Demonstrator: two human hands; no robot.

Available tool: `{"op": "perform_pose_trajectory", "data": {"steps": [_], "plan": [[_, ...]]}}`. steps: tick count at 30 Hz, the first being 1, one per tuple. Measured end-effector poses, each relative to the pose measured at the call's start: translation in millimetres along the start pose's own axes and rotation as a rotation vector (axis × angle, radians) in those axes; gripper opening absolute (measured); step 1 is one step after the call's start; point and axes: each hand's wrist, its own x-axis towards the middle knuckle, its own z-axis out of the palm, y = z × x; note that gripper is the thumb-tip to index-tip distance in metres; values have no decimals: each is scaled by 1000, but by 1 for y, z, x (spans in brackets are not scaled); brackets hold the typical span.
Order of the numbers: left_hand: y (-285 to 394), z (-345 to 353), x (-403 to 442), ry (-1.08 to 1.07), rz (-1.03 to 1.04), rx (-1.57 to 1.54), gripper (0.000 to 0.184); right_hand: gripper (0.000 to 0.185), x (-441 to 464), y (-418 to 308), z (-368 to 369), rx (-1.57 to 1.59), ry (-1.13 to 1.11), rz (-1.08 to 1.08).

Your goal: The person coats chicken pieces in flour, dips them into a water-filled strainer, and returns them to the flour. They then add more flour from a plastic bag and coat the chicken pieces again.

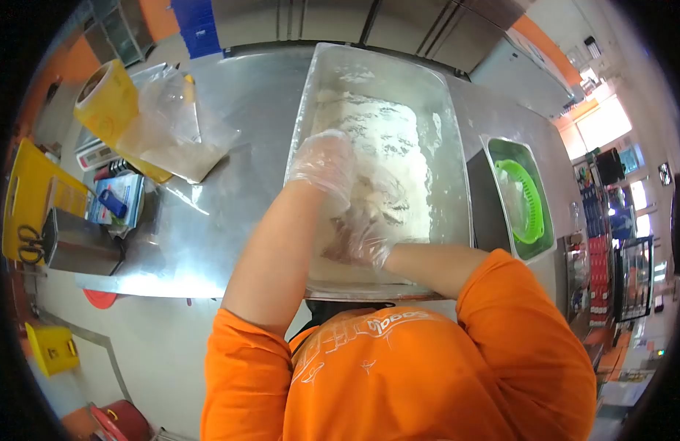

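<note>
1. Find the white powder (387, 128) in the tub (448, 187), spread along the floor from the far half toward the near end.
2. Note the left hand (323, 167) inside the tub near its left wall, in a clear glove (332, 142), back upward; cannot tell spread or pinch, with fingertips hidden.
3. Note the right hand (360, 244) at the tub's near end, likewise gloved, down at the powder; too blurred to tell spread, pressed together or pinching.
4. Expect a soft, loose mass: light by the handful, probably heavy in bulk, prone to spill between fingers, dust up or clump if damp.
5. Best scoop from below with cupped palms; allow for slippery, slack film at the fingertips. Judge the tub stiff, best held by opposite rims.
6. See, left of the tub on the table (185, 250), a bag (163, 125), a yellow roll (123, 92), a partly covered scale (96, 156) and, farther off, scissors (31, 245) beside a steel box (77, 242).
7. See, just right of the tub, a container (543, 176) with a green basket (532, 209) inside; probably in the way of a wide right elbow.
8. Mind the tub's raised walls, likely limiting low sideways sweeps.
</note>
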Motion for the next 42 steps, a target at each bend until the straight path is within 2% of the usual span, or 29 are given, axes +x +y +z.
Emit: {"op": "perform_pose_trajectory", "data": {"steps": [2,4,7,10,12,14,17,20,23,24,26,28,29,31,32,34,36,37,40,42], "plan": [[0,-2,-3,28,27,47,20,66,15,5,19,144,77,-168],[0,-1,-2,50,14,3,20,57,18,-6,10,78,129,-394],[-1,0,1,-66,-109,-144,21,56,26,24,-25,282,-25,-235],[1,-8,-6,-45,43,35,21,57,35,71,-75,469,-178,-75],[1,-23,-14,-90,53,33,22,59,28,73,-108,435,-179,34],[3,-26,-16,-85,73,64,24,63,12,57,-147,276,-48,152],[5,-20,-11,-44,88,149,27,58,2,33,-108,-385,20,124],[6,-7,-8,-79,56,138,28,53,27,41,-86,-182,-76,127],[2,2,-7,-67,11,70,28,56,35,60,-93,-174,-122,21],[1,6,-6,-60,-5,55,28,55,37,58,-95,-150,-27,30],[4,5,-9,-70,5,87,27,54,32,45,-107,-97,163,56],[8,-12,-12,-94,55,186,26,49,15,-1,-130,-82,49,135],[6,-10,-10,-87,32,132,25,47,8,-16,-135,-73,-5,173],[4,-1,-4,-74,-10,26,25,44,23,34,-54,-710,143,-149],[4,-1,-4,-66,-43,-19,24,44,21,42,-39,-1018,294,-257],[3,-4,-3,-39,-115,-112,23,43,11,47,-21,-1607,777,-332],[0,1,-2,-46,-34,-38,22,41,0,41,-17,-2149,1057,-385],[-2,7,-2,-52,6,-4,22,39,-5,37,-13,-2418,1023,-434],[-9,16,8,35,-23,-165,22,38,-14,26,-14,-3239,804,-574],[-7,15,8,5,10,-128,22,39,-15,21,-20,-4161,769,-302]]}}
